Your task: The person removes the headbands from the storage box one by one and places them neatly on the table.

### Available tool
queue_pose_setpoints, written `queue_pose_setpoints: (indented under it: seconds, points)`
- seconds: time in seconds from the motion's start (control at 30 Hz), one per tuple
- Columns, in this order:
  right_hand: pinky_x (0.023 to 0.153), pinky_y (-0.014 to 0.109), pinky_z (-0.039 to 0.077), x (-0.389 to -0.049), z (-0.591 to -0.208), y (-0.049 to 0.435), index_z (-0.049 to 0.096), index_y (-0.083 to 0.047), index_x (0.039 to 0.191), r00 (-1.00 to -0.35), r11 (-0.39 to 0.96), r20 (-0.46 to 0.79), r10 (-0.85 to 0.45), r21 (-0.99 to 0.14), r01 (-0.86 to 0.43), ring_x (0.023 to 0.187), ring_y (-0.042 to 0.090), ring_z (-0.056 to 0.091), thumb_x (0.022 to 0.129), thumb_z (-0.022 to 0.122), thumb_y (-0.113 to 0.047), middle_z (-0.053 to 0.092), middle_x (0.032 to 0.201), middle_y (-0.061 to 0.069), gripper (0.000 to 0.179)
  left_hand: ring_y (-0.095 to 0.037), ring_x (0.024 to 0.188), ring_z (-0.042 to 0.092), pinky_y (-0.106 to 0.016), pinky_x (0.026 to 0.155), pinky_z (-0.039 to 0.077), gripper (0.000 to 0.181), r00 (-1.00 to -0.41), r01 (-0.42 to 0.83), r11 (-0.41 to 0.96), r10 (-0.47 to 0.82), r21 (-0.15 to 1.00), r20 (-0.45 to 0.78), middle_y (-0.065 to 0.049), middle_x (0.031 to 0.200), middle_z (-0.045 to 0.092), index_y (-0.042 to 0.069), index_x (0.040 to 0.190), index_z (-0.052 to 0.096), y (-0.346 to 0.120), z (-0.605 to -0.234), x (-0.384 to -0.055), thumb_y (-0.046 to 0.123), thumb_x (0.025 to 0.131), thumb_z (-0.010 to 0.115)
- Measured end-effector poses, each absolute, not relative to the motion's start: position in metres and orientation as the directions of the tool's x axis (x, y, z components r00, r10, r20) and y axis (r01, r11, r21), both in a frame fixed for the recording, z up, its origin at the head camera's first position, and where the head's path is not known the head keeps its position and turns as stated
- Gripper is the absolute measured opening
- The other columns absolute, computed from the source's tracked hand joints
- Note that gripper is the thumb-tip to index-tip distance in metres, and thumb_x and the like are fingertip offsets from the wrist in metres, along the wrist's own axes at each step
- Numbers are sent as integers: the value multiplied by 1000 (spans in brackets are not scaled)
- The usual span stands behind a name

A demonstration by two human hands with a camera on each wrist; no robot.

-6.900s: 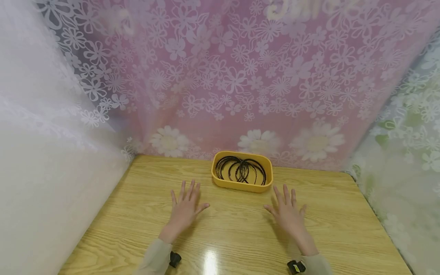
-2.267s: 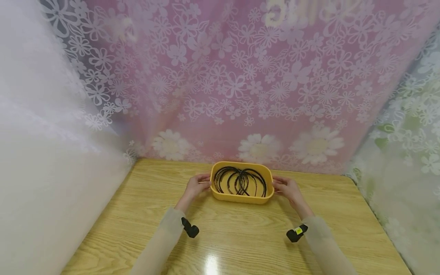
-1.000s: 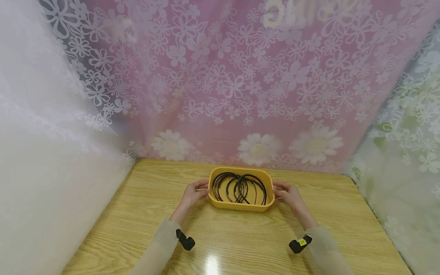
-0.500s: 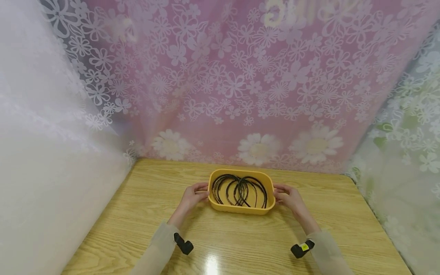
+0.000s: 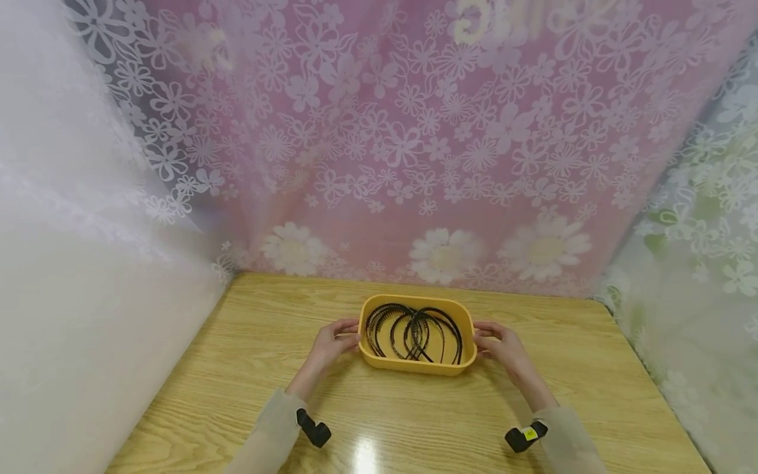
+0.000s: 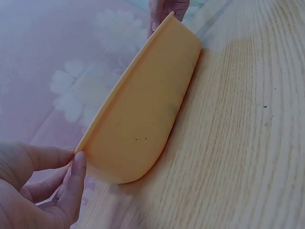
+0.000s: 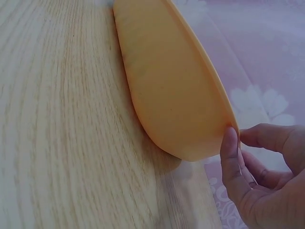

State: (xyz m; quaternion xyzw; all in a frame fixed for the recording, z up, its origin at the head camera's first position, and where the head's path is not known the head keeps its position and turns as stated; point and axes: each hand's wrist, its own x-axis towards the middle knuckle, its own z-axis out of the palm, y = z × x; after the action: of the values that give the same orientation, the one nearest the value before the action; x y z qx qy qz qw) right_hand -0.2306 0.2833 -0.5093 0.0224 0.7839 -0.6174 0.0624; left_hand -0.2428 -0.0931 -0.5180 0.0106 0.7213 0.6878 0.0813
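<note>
A yellow oblong plastic box (image 5: 408,366) sits on the wooden table, holding several black headbands (image 5: 417,322), some with comb teeth, that overlap in loops. My left hand (image 5: 326,347) pinches the box's left end; the left wrist view shows thumb and fingers (image 6: 51,158) meeting at the rim. At the opposite end, my right hand (image 5: 505,349) grips the rim likewise, its thumb (image 7: 230,150) against the outer wall in the right wrist view. Both wrist views show the box's smooth near wall low over the wood, while its contents are hidden there.
The wooden table (image 5: 249,368) spreads around the box. Behind it hangs a pink flowered curtain (image 5: 367,217); a pale sheet (image 5: 106,296) borders the left side and a green-white flowered sheet (image 5: 699,316) the right. Black wrist cameras (image 5: 314,429) ride on the sleeves.
At first both hands were spread over the table, apart from the box. They then took hold of its two ends, and the box has moved from near the curtain towards me, headbands inside.
</note>
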Motion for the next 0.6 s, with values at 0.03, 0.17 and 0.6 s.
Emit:
queue_pose_setpoints:
  seconds: [0.03, 0.17, 0.6]
  points:
    - [76, 33, 61, -230, -509, 283, 47, 12, 143, -991, 239, -127, -40, -964, 114, 84, 15, 68, 101, 62, -7, 61, 114, 16, 48, -33, 106, 68, -43, 89, 59, 40, -987, -96, 52, 127, 994, -102, -28, 126, 61, -10, 135, 58, -93, -519, -242, -4, 96, 65]
    - [76, 36, 61, -227, -509, 284, 48, 11, 142, -992, 250, -126, -30, -961, 115, 84, 18, 69, 101, 62, -6, 61, 114, 18, 47, -33, 106, 68, -41, 89, 59, 40, -986, -99, 45, 127, 994, -104, -28, 126, 61, -9, 135, 58, -94, -520, -240, -5, 95, 65]
    - [78, 37, 61, -215, -509, 285, 48, 10, 142, -988, 255, -149, -31, -957, 136, 86, 16, 68, 100, 64, -10, 61, 115, 17, 49, -31, 104, 68, -49, 90, 58, 43, -982, -100, 63, 152, 993, -109, -30, 128, 59, -10, 136, 56, -95, -515, -226, -3, 95, 66]
